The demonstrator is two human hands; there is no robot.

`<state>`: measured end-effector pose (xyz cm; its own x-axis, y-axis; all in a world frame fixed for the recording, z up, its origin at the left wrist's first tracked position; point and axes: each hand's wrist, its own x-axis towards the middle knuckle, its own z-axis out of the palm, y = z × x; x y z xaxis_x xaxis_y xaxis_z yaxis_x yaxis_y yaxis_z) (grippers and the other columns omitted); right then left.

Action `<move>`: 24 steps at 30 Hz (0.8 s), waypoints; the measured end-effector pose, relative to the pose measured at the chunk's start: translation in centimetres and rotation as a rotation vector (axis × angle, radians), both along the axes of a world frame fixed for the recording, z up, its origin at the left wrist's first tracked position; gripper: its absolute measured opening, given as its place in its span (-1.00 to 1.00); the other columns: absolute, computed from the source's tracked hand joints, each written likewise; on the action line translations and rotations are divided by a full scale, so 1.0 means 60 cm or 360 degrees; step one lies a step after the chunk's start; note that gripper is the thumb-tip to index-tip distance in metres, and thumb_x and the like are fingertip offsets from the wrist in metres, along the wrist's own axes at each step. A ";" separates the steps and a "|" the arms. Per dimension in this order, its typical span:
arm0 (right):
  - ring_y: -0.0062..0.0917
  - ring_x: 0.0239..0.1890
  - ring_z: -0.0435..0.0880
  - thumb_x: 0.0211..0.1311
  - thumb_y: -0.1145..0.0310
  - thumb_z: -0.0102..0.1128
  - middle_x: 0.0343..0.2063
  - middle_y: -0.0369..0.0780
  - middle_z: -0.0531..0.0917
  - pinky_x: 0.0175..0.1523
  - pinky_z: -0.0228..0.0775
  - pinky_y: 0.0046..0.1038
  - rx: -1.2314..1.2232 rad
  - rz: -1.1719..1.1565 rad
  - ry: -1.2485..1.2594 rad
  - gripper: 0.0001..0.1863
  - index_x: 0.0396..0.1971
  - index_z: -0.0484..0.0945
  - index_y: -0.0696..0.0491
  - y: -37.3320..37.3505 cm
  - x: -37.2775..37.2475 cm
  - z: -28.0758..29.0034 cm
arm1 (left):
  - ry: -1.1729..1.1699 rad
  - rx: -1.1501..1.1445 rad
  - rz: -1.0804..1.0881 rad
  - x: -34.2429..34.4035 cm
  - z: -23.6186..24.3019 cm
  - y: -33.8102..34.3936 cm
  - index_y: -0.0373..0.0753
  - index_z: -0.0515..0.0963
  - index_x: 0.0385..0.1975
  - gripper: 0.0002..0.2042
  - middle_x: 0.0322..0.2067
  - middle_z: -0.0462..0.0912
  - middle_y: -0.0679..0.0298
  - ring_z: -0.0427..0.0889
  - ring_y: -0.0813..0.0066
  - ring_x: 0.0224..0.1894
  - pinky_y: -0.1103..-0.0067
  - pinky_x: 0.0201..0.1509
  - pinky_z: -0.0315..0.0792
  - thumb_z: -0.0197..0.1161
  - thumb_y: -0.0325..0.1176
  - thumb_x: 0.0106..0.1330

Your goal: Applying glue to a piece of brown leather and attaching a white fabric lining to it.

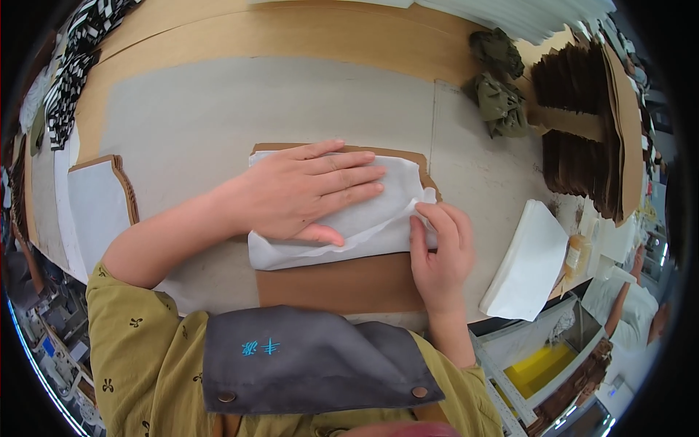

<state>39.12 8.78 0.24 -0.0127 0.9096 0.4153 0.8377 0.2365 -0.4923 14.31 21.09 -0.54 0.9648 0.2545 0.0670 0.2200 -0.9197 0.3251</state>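
Note:
In front of me a sheet of thin white material (397, 178) lies over a brown cardboard piece (338, 284). The cardboard shows along the far edge, the right side and the near side. My left hand (313, 182) rests flat on the white sheet, its fingers stretched toward the right. The sheet's near part is folded over in a loose, wrinkled strip. At its right corner my right hand (444, 247) pinches the raised edge of the sheet between thumb and fingers.
A white-topped stack of cardboard pieces (102, 204) lies left. White sheets (528, 262) are piled at right, beside a small bottle (577, 255). Beyond them stand stacked brown pieces (582, 131) and crumpled olive cloth (499, 102). Striped black-and-white fabric (73, 87) lies far left. An open drawer (539, 364) sits below right.

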 end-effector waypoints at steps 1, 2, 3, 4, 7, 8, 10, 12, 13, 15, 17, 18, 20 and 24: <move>-0.38 -0.33 0.67 0.13 0.58 0.43 -0.22 -0.22 0.64 -0.29 0.53 -0.43 -0.0047 -0.0027 0.0038 -0.64 -0.06 0.68 -0.02 -0.001 -0.001 -0.001 | -0.0014 0.0021 -0.0014 0.004 -0.001 0.001 -0.17 0.26 0.48 -0.21 0.51 0.22 0.20 0.20 0.24 0.54 0.24 0.57 0.11 -0.17 0.33 0.46; -0.38 -0.33 0.67 0.15 0.56 0.43 -0.20 -0.22 0.64 -0.29 0.54 -0.43 -0.0094 -0.0054 0.0078 -0.66 -0.06 0.68 -0.02 -0.003 -0.001 -0.001 | -0.0024 0.0020 -0.0028 0.010 -0.002 0.003 -0.17 0.26 0.48 -0.21 0.51 0.22 0.20 0.20 0.24 0.54 0.24 0.57 0.11 -0.17 0.33 0.46; -0.38 -0.33 0.67 0.15 0.56 0.43 -0.20 -0.22 0.64 -0.29 0.54 -0.43 -0.0094 -0.0062 0.0070 -0.66 -0.06 0.68 -0.02 -0.003 -0.001 0.000 | -0.0054 -0.0002 -0.0055 0.015 -0.003 0.006 -0.17 0.25 0.48 -0.23 0.51 0.22 0.20 0.20 0.24 0.54 0.24 0.57 0.11 -0.18 0.31 0.48; -0.39 -0.33 0.67 0.15 0.56 0.43 -0.19 -0.23 0.64 -0.30 0.54 -0.43 -0.0129 -0.0060 0.0083 -0.66 -0.05 0.68 -0.03 -0.004 -0.001 0.001 | -0.0083 -0.0024 -0.0082 0.021 -0.004 0.009 -0.17 0.25 0.48 -0.24 0.51 0.22 0.19 0.20 0.24 0.54 0.24 0.58 0.11 -0.20 0.29 0.50; -0.41 -0.33 0.67 0.17 0.56 0.42 -0.17 -0.24 0.63 -0.30 0.54 -0.43 -0.0167 -0.0056 0.0119 -0.65 -0.04 0.68 -0.03 -0.002 0.000 0.002 | -0.0093 -0.0019 -0.0136 0.037 -0.007 0.021 -0.17 0.24 0.48 -0.27 0.51 0.21 0.19 0.19 0.24 0.54 0.23 0.59 0.09 -0.22 0.26 0.53; -0.43 -0.33 0.67 0.18 0.56 0.41 -0.17 -0.24 0.63 -0.31 0.54 -0.44 -0.0168 -0.0044 0.0145 -0.65 -0.03 0.68 -0.04 -0.002 0.000 0.002 | -0.0096 -0.0023 -0.0144 0.040 -0.008 0.024 -0.17 0.24 0.48 -0.27 0.51 0.21 0.19 0.19 0.24 0.54 0.23 0.59 0.09 -0.22 0.26 0.53; -0.42 -0.32 0.67 0.19 0.57 0.40 -0.17 -0.23 0.62 -0.30 0.54 -0.43 -0.0191 -0.0059 0.0180 -0.65 -0.01 0.67 -0.03 -0.007 0.001 0.005 | -0.0087 -0.0007 -0.0162 0.049 -0.005 0.026 -0.18 0.24 0.48 -0.28 0.52 0.20 0.19 0.19 0.24 0.54 0.23 0.60 0.08 -0.25 0.24 0.54; -0.42 -0.30 0.67 0.20 0.58 0.39 -0.17 -0.22 0.62 -0.28 0.54 -0.43 -0.0221 -0.0072 0.0212 -0.65 0.00 0.67 -0.02 -0.008 0.003 0.005 | -0.0072 -0.0039 -0.0174 0.053 -0.003 0.028 -0.18 0.23 0.49 -0.30 0.53 0.18 0.19 0.18 0.24 0.55 0.23 0.61 0.07 -0.18 0.20 0.53; -0.41 -0.29 0.67 0.21 0.59 0.37 -0.16 -0.21 0.62 -0.27 0.54 -0.43 -0.0222 -0.0065 0.0236 -0.65 0.00 0.67 0.00 -0.007 0.003 0.005 | -0.0058 -0.0074 -0.0177 0.054 -0.003 0.030 -0.18 0.22 0.50 -0.31 0.53 0.16 0.20 0.16 0.24 0.55 0.23 0.62 0.05 -0.10 0.16 0.51; -0.41 -0.28 0.67 0.22 0.60 0.36 -0.16 -0.20 0.62 -0.25 0.54 -0.43 -0.0222 -0.0062 0.0259 -0.65 0.01 0.66 0.01 -0.006 0.005 0.005 | -0.0018 -0.0099 -0.0188 0.058 0.001 0.033 -0.17 0.19 0.51 -0.31 0.54 0.14 0.21 0.15 0.26 0.56 0.24 0.63 0.03 -0.01 0.07 0.47; -0.39 -0.24 0.66 0.23 0.60 0.35 -0.16 -0.19 0.62 -0.22 0.54 -0.43 -0.0243 -0.0051 0.0264 -0.65 0.01 0.66 0.03 -0.004 0.005 0.007 | 0.0024 -0.0121 -0.0195 0.061 0.003 0.034 -0.16 0.17 0.52 -0.30 0.55 0.13 0.23 0.14 0.27 0.57 0.24 0.64 0.02 0.09 -0.01 0.43; -0.39 -0.24 0.66 0.23 0.60 0.35 -0.16 -0.19 0.62 -0.22 0.54 -0.43 -0.0244 -0.0054 0.0264 -0.65 0.01 0.66 0.03 -0.005 0.005 0.007 | 0.0031 -0.0149 -0.0191 0.062 0.004 0.034 -0.15 0.15 0.53 -0.28 0.56 0.11 0.25 0.13 0.29 0.57 0.25 0.65 0.01 0.14 -0.11 0.38; -0.37 -0.23 0.66 0.24 0.59 0.35 -0.14 -0.17 0.61 -0.20 0.55 -0.42 -0.0253 -0.0051 0.0274 -0.65 0.02 0.65 0.03 -0.005 0.006 0.006 | 0.0037 -0.0178 -0.0189 0.064 0.006 0.033 -0.14 0.12 0.54 -0.25 0.56 0.10 0.27 0.12 0.30 0.57 0.26 0.65 -0.01 0.18 -0.21 0.33; -0.34 -0.20 0.66 0.24 0.58 0.35 -0.13 -0.16 0.61 -0.17 0.55 -0.40 -0.0273 -0.0049 0.0259 -0.64 0.04 0.64 0.04 -0.007 0.007 0.005 | 0.0115 0.0058 -0.0199 0.065 0.005 0.035 -0.12 0.11 0.55 -0.26 0.57 0.09 0.32 0.13 0.37 0.57 0.26 0.65 0.00 0.15 -0.31 0.33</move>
<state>39.53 8.37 0.55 0.0707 0.9659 0.2489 0.7494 0.1133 -0.6524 18.19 23.18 -0.25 0.9914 0.1306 0.0031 0.1246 -0.9523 0.2784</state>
